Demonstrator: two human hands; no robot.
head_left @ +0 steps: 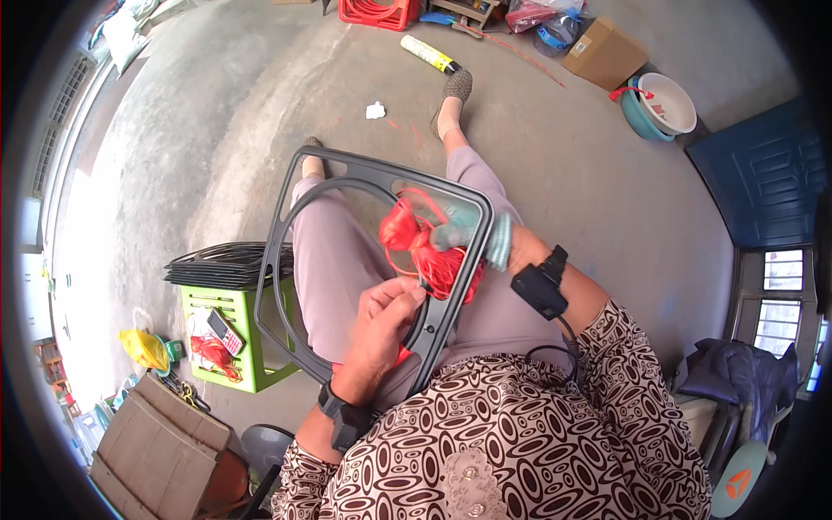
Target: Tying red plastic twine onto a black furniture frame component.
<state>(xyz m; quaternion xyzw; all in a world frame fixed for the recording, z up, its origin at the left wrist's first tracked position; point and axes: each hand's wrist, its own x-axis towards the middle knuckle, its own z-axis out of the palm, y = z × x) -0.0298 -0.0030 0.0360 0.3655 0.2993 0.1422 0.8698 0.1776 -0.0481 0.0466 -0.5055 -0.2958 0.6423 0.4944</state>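
A black plastic frame point(479, 260), rounded rectangle outside with a round ring inside, rests tilted across my lap. My right hand point(468, 227), in a pale green glove, is closed on a bundle of red cord point(433, 256) over the frame's right part; its fingers are partly hidden behind the bundle. My bare left hand point(381, 316) pinches thumb and fingertips together at the ring's inner edge, just below the bundle. What lies between those fingertips is too small to make out. A bit of red shows beneath the left hand.
On my left, a green stool point(247, 316) bears a stack of black frames point(221, 264), a phone-like keypad device point(224, 332) and red cord point(214, 355). A yellow spray can point(429, 54) lies beyond my foot. Basins point(666, 102) and a cardboard box point(604, 54) stand far right.
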